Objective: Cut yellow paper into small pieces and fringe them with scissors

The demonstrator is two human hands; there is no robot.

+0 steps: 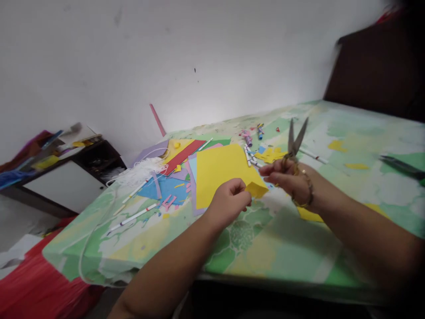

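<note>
Two hands, a left hand (231,197) and a right hand (292,179), are seen, along with one pair of scissors (295,139), one small yellow paper piece (257,190) and one large yellow sheet (221,170). One red strip (184,157), one pink strip (157,120), one tangle of white string (141,172), one dark tool (400,166) and two small rolled figures (247,138) are also counted. At least five striped white sticks (133,219) are made out, though blur and overlap leave their exact number uncertain.
</note>
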